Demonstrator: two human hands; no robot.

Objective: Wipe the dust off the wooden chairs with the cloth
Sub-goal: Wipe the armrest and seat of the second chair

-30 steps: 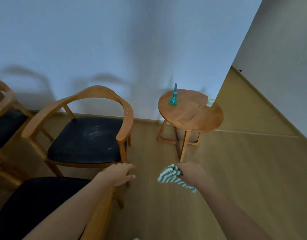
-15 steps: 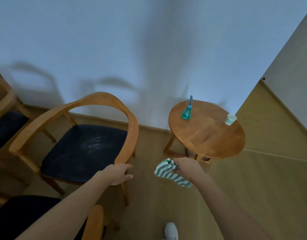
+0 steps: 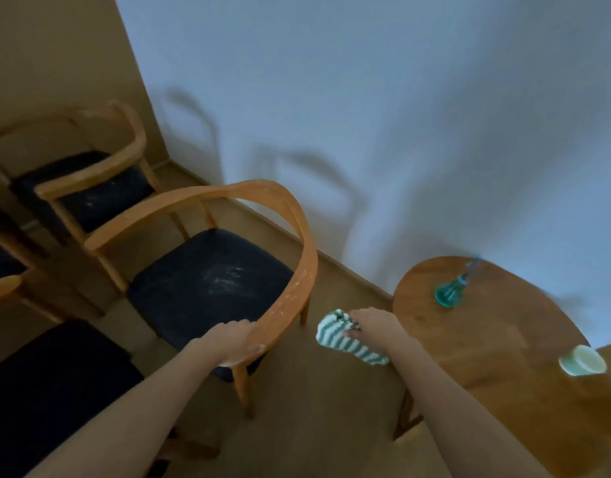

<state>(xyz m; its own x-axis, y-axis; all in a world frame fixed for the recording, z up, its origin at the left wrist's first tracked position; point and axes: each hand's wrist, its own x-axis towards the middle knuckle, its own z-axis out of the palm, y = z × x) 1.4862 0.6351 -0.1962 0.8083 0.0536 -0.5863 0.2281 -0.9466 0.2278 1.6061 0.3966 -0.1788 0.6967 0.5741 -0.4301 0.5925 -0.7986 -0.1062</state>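
Your left fingers [image 3: 243, 328] are curled over the front end of the curved arm rail [image 3: 299, 243] of the middle chair [image 3: 207, 281]; the thumb is hidden behind the wood; your left hand [image 3: 231, 341] grips the rail tip just above the front leg. Your right fingers [image 3: 353, 331] are bunched tight on the striped cloth [image 3: 338, 339]; your right hand [image 3: 374, 327] holds it as a wad, with one green-and-white end trailing below the wrist. The cloth sits in the gap between the chair's rail and the round table [image 3: 486, 374]; it is clear of the rail; you cannot tell whether it brushes the table edge. The middle chair's seat is dark, with pale dust smears near its centre; there are pale flecks along the rail too. A second chair [image 3: 90, 174] stands behind it toward the corner, its seat also smeared; a third dark seat [image 3: 49, 391] lies at lower left beside your left forearm. On the table: a teal bottle [image 3: 450, 293] toward the wall; a small pale cup [image 3: 583, 360] near the right edge, well apart from the bottle.
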